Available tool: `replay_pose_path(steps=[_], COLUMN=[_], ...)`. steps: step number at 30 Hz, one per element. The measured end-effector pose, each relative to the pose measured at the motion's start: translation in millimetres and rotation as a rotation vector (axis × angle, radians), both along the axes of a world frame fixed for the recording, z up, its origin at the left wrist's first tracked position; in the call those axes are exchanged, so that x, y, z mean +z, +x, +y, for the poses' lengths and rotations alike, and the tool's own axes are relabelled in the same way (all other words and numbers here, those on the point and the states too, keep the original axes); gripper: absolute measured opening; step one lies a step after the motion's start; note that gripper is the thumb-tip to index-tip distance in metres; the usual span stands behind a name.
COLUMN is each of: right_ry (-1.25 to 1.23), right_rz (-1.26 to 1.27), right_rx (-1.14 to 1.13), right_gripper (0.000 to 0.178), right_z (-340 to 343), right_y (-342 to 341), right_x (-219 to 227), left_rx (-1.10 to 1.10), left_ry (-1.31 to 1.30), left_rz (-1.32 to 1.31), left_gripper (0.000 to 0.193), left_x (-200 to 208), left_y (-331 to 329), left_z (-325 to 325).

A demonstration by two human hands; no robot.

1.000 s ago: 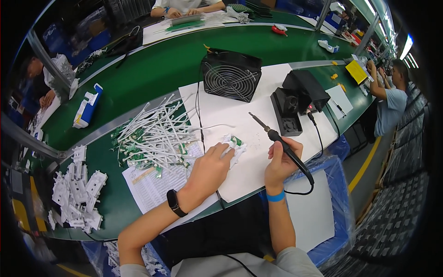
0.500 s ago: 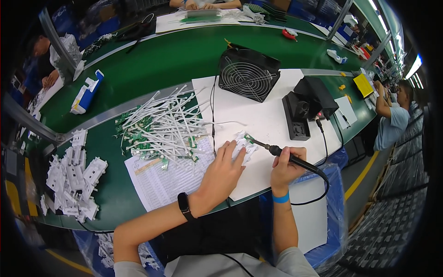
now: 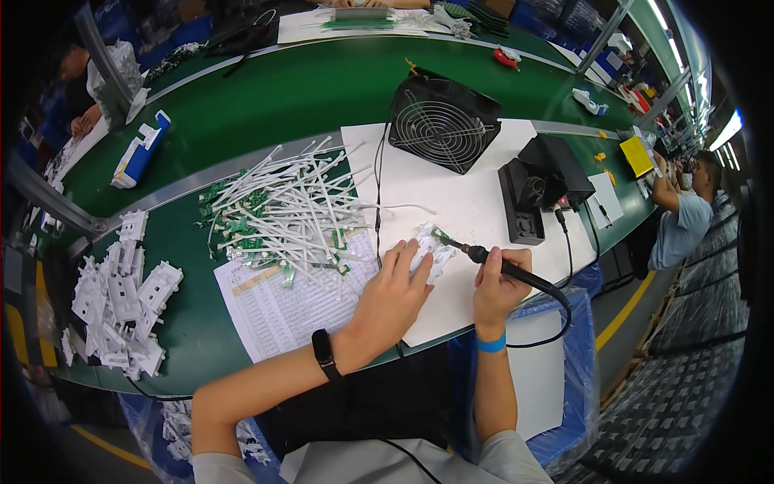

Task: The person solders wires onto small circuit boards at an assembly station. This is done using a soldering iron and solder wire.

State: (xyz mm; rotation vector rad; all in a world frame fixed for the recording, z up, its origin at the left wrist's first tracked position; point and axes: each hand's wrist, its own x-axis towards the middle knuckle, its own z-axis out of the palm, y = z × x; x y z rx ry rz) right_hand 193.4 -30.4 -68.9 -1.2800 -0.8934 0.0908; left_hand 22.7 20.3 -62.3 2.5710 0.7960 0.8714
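Observation:
My right hand [image 3: 501,292] is closed round the black handle of a soldering iron [image 3: 477,254]. Its tip meets a small green circuit board [image 3: 439,234] on a white plastic part [image 3: 435,254]. My left hand [image 3: 395,282] lies over the near side of that part with its fingers stretched and somewhat apart, pressing it on the white sheet [image 3: 459,310]. Part of the white piece is hidden under those fingers. A white cable [image 3: 411,206] runs from the pile toward the sheet. A heap of white cables with green boards [image 3: 278,210] lies left of my hands.
A black fan [image 3: 443,125] stands behind my hands. Right of it sits a black soldering station [image 3: 552,173] with a stand [image 3: 520,210]. White plastic parts [image 3: 125,298] are heaped at left, near a printed sheet [image 3: 266,306]. Other people [image 3: 685,202] work at right, left and far side.
The view has shifted slightly, so the bench things sit a little differently in it. Both hands keep nearly the same pose, with the iron's tip still at the board.

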Motion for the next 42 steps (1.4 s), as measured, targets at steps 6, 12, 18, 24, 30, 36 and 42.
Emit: replay_pose_path(steps=[6,12,18,24,30,36,42], right_ry=[-0.022,-0.012,-0.002,-0.01,-0.024,0.076,0.114], right_rz=[-0.048,-0.075,-0.064,-0.016,0.008,0.081,0.111], right_rx=[-0.014,-0.022,-0.02,-0.003,-0.025,-0.155,-0.202], right_gripper=[0.019,0.02,0.02,0.02,0.02,0.018,0.017], right_z=[1,0,2,2,2,1,-7], right_y=[0,2,1,-2,-1,0,1], right_x=[-1,-2,-3,1,4,2,6], left_rx=[-0.004,-0.003,0.003,0.009,0.01,0.013,0.015], left_ry=[0.009,0.011,0.007,0.003,0.004,0.011,0.021], left_rz=[-0.005,0.001,0.006,0.007,0.012,0.025,0.049], left_gripper=[0.044,0.044,0.044,0.043,0.044,0.043,0.044], left_x=[0,-1,-1,-1,-2,-3,-4], left_y=[0,1,1,0,1,0,1], left_z=[1,0,0,-1,-1,0,0])
